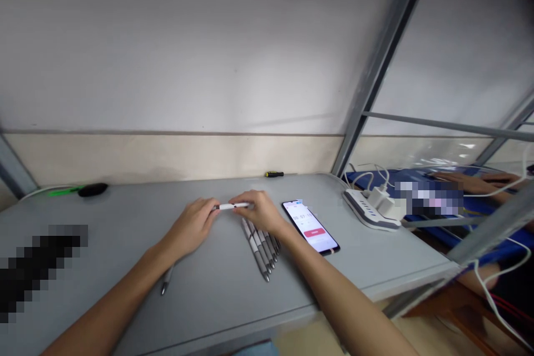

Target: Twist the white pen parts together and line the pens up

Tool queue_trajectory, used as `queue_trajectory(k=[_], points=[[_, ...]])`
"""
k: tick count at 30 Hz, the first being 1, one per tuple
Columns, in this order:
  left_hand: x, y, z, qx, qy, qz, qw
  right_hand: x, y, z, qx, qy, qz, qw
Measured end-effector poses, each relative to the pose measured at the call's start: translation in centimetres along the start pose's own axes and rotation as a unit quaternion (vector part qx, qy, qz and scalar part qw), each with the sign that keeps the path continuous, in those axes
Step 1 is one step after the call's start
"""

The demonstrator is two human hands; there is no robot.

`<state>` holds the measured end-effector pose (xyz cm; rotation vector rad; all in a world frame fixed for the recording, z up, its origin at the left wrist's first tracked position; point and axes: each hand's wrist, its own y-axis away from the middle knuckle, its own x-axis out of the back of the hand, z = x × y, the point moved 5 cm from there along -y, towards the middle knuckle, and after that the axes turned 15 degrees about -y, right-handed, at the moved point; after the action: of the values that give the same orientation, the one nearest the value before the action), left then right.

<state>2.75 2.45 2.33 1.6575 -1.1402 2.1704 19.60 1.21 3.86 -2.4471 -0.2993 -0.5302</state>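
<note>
Forearms (pixel 137 278) stretch over the counter (pixel 217 306); left hand (pixel 197 223) and right hand (pixel 262 212) grip opposite ends of a white pen (pixel 226 207). From it, grouped pens (pixel 256 248) lie at five o'clock, a lone pen (pixel 167 281) at seven.

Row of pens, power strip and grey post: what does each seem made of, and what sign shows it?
Row of pens: probably smooth plastic, given the white barrels; the grey sections may be rubber. Power strip: likely smooth moulded plastic, with a white, rounded shell. Grey post: perhaps painted metal, matte, given its crisp straight edges.
</note>
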Motion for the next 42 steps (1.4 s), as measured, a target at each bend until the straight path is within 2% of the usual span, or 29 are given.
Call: queue_trajectory(k=[7,13,24,29,37,42], points=[[0.4,0.0,0.1,-0.005,-0.001,-0.004,1.0,0.0,0.1,-0.1,-0.061,-0.023,-0.051,0.997],[0.7,-0.2,-0.3,0.001,-0.012,0.009,1.0,0.7,-0.1,0.9,-0.07,-0.073,-0.012,0.995],[0.5,0.0,-0.6,0.002,-0.012,0.009,1.0,0.8,-0.2,1.2,-0.099,-0.018,-0.012,0.995],[0.5,-0.1,-0.8,0.013,-0.01,0.006,1.0,0.9,-0.1,1.2,-0.089,-0.063,0.009,0.994],[0.8,-0.1,-0.6,0.013,-0.005,0.004,1.0,0.9,-0.1,1.8,-0.107,-0.03,-0.003,0.994],[0.6,-0.1,-0.8,0.016,-0.003,0.001,1.0,1.3,-0.1,1.6,-0.086,-0.049,0.032,0.995]])
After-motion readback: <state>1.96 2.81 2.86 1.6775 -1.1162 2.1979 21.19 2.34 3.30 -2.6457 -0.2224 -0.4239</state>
